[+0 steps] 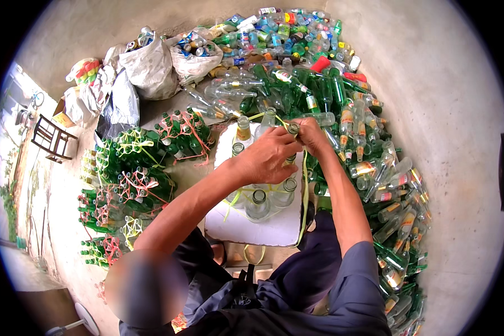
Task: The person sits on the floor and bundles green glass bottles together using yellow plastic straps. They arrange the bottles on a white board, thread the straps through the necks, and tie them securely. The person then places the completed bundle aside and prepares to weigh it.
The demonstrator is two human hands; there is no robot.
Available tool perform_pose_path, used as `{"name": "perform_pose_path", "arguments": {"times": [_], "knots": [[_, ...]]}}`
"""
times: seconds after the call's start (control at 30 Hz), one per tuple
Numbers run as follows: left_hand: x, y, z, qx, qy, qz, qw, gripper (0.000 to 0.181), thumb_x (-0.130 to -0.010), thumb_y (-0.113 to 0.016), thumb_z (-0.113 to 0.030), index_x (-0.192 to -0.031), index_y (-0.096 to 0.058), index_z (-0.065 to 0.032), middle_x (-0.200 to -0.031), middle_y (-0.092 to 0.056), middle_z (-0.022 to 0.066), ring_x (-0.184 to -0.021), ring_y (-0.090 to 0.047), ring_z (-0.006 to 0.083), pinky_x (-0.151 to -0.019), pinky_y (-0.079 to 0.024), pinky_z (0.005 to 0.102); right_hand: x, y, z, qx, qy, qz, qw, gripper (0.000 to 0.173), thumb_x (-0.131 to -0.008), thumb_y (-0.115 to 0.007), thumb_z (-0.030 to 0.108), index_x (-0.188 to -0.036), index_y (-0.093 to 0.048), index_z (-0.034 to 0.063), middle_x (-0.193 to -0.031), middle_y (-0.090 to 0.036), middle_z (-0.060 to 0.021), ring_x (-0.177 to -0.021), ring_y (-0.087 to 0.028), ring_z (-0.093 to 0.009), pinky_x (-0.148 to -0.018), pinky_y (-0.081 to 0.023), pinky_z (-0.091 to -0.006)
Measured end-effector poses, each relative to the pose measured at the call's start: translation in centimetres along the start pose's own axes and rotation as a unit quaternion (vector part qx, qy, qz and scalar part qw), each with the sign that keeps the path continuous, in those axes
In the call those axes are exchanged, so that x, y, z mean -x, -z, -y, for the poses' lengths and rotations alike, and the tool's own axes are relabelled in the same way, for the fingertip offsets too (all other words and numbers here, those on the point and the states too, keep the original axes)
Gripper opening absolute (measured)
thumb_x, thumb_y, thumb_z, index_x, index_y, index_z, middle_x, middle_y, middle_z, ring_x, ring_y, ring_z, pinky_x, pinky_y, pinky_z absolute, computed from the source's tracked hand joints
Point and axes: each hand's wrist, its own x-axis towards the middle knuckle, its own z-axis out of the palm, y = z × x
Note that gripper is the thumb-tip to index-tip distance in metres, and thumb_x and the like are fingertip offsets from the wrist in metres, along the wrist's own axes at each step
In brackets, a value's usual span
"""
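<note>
Several clear glass bottles (258, 206) stand upright in a cluster on a small white-topped table (252, 232) between my knees. Yellow-green plastic twine (305, 185) runs around and between their necks, and a length hangs along the table's right edge. My left hand (271, 156) reaches over the cluster with curled fingers, hiding some bottles; whether it grips twine or a neck is hidden. At the far right bottle neck (293, 128), my right hand (313, 135) pinches the twine against the glass.
Loose green and clear glass bottles (363, 168) heap along the right wall. Tied bundles of green bottles (138, 185) stand at left. Plastic bottles (277, 38) pile at the back beside white sacks (149, 67). A wooden chair (53, 138) is at far left.
</note>
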Motion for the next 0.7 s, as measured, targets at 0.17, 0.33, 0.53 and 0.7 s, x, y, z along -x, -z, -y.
{"name": "perform_pose_path", "arguments": {"times": [0.17,0.33,0.53,0.7], "knots": [[4.9,3.2,-5.0,-0.018,0.069,-0.191,0.979,0.056,-0.076,-0.074,-0.005,-0.129,-0.060,0.0032,-0.127,-0.064,0.0213,-0.118,-0.059,0.0400,-0.103,-0.045,0.0498,-0.4,1.3,-1.2,0.008,-0.037,-0.001,0.999,0.017,-0.091,-0.069,0.017,-0.095,-0.076,0.0010,-0.076,-0.067,0.0027,-0.056,-0.052,-0.004,-0.047,-0.032,-0.0213],[14.7,-1.3,-8.2,-0.021,0.239,-0.312,0.919,0.075,-0.072,-0.070,0.000,-0.143,-0.046,0.0029,-0.142,-0.054,0.0230,-0.132,-0.050,0.0379,-0.112,-0.040,0.0479,0.2,0.3,-0.3,-0.005,-0.010,-0.010,1.000,0.025,-0.093,-0.073,0.028,-0.086,-0.075,0.0045,-0.067,-0.064,0.0047,-0.046,-0.039,-0.002,-0.043,-0.021,-0.0217],[17.7,-9.5,-5.4,0.010,0.358,-0.276,0.892,0.081,-0.083,-0.077,-0.008,-0.152,-0.035,-0.0003,-0.147,-0.048,0.0247,-0.136,-0.048,0.0391,-0.108,-0.045,0.0464,0.7,-0.1,0.2,0.001,-0.015,-0.028,0.999,0.026,-0.092,-0.074,0.028,-0.080,-0.072,0.0051,-0.063,-0.061,0.0038,-0.044,-0.038,-0.002,-0.043,-0.020,-0.0231],[18.4,-10.4,-3.9,0.106,0.416,-0.292,0.855,0.074,-0.086,-0.080,-0.014,-0.148,-0.043,0.0018,-0.143,-0.054,0.0230,-0.130,-0.055,0.0373,-0.108,-0.046,0.0445,1.1,-0.1,0.1,0.009,-0.006,-0.039,0.999,0.025,-0.093,-0.073,0.027,-0.081,-0.073,0.0051,-0.061,-0.058,0.0043,-0.044,-0.037,-0.003,-0.043,-0.020,-0.0239]]}}
